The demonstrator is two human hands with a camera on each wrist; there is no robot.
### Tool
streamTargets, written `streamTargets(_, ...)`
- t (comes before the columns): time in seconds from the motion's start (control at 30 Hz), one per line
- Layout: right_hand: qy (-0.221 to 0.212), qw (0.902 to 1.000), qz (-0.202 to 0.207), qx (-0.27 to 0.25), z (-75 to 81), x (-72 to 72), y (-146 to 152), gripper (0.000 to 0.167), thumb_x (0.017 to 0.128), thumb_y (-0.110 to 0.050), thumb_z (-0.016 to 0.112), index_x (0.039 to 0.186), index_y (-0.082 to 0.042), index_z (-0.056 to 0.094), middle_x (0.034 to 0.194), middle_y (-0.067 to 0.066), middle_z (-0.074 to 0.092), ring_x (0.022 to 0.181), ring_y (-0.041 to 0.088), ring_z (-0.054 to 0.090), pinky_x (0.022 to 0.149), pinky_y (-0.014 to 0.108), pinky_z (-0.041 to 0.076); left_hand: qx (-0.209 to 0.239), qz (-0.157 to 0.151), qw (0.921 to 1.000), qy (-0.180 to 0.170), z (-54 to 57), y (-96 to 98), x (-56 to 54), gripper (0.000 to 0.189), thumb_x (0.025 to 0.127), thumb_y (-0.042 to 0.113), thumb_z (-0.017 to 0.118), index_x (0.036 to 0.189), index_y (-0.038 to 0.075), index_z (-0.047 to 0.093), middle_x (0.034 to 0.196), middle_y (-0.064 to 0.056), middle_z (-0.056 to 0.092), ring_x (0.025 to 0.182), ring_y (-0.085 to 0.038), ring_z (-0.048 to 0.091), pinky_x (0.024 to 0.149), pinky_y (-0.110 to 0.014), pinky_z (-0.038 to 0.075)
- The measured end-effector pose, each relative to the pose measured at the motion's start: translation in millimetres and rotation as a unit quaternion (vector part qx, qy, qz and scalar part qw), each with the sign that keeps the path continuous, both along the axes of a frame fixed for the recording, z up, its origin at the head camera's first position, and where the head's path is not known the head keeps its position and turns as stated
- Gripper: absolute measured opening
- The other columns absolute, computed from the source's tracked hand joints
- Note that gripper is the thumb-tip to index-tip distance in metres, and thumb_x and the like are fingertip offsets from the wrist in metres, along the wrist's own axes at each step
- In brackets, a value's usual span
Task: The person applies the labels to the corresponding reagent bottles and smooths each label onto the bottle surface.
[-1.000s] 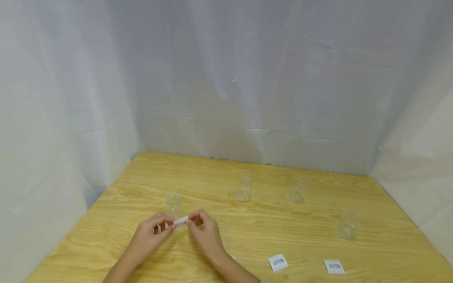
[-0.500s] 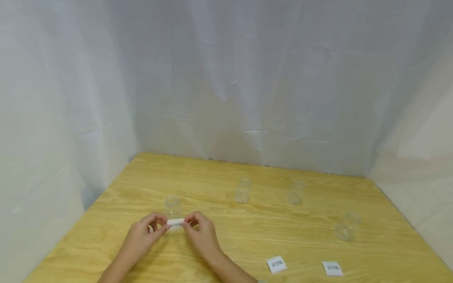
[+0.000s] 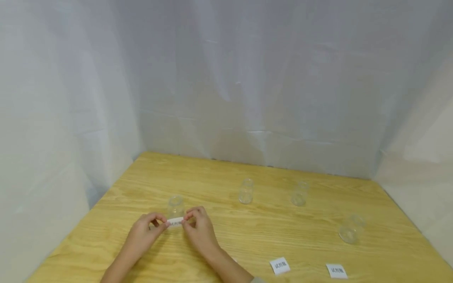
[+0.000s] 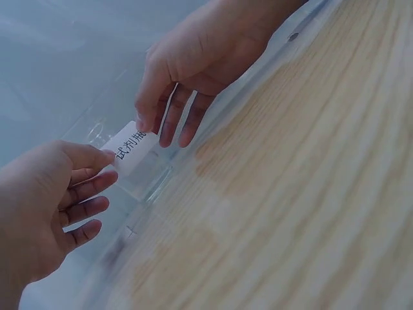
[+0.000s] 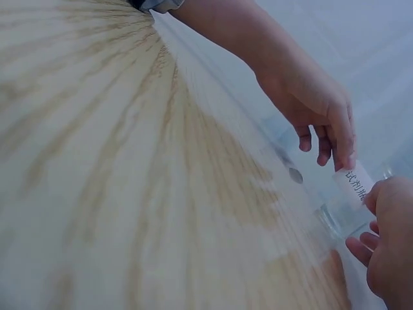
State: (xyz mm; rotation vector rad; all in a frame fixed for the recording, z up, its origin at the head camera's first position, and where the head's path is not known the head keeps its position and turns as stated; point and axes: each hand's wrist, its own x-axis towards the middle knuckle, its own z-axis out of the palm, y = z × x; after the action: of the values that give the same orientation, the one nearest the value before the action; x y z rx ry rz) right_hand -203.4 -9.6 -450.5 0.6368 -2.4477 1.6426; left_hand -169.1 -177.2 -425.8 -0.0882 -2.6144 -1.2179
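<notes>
A small white paper label (image 3: 175, 222) with handwritten black characters is stretched between both hands. My left hand (image 3: 142, 232) pinches its left end between thumb and index finger. The right end is pinched by my right hand (image 3: 201, 232). Directly behind the label stands a clear glass bottle (image 3: 175, 203), its lower part hidden by the label and fingers. In the left wrist view the label (image 4: 131, 150) overlaps the bottle's side, with the other fingers of both hands loosely bent. The right wrist view shows the label (image 5: 353, 185) close against the glass.
Three more clear bottles stand farther right: one at the middle back (image 3: 245, 192), one beside it (image 3: 299, 194) and one at the right (image 3: 351, 230). Two white labels (image 3: 280, 266) (image 3: 336, 271) lie near the front of the wooden table (image 3: 148, 177). White curtains (image 3: 255, 78) surround it.
The label has gone from tilted to nearly level and has come in front of the bottle. My right hand has shifted slightly left. Both hands keep their pinch.
</notes>
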Motion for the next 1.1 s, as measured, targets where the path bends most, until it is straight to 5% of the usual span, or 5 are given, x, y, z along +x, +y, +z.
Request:
streamTargets(0.3,0.012,0.9999,0.0,-0.004,-0.5,-3.0,-2,0.005,0.083,-0.004,0.063,0.086,-0.007,0.06,0.111,0.005,0.051,0.096,0.016,0.053,0.076,0.018,0.047,-0.004,0.019,0.9993,0.031,-1.6,0.5,-3.9,0.009,0.081,0.012,0.071,0.084,0.006,0.065,0.074,-0.001,0.057,0.062,-0.014,0.047,0.049,-0.023,0.038)
streamTargets(0.5,0.023,0.9997,0.0,-0.009,-1.6,-5.0,-3,0.007,0.082,0.0,0.062,0.083,-0.007,0.06,0.107,0.007,0.054,0.098,0.017,0.054,0.08,0.02,0.046,-0.009,0.0,0.9966,0.082,-10.1,-1.4,-7.9,0.011,0.077,0.002,0.073,0.08,0.007,0.063,0.098,-0.012,0.061,0.08,-0.023,0.057,0.063,-0.032,0.048)
streamTargets(0.73,0.024,0.9997,0.005,-0.008,-3.9,-7.1,-4,0.007,0.083,0.0,0.061,0.082,-0.007,0.06,0.108,0.008,0.054,0.096,0.016,0.056,0.08,0.019,0.047,0.038,-0.036,0.9955,0.079,-16.0,-2.3,-12.9,0.014,0.079,-0.001,0.069,0.079,0.006,0.057,0.119,-0.024,0.054,0.085,-0.035,0.062,0.072,-0.037,0.053)
streamTargets(1.1,0.032,0.9995,-0.001,0.001,-5.2,-10.4,-4,0.006,0.083,-0.001,0.063,0.084,-0.006,0.06,0.105,0.007,0.057,0.092,0.015,0.057,0.077,0.018,0.047,0.067,-0.051,0.9934,0.077,-17.8,-1.6,-17.0,0.012,0.082,-0.003,0.065,0.082,0.003,0.055,0.112,-0.027,0.057,0.097,-0.04,0.058,0.078,-0.04,0.05)
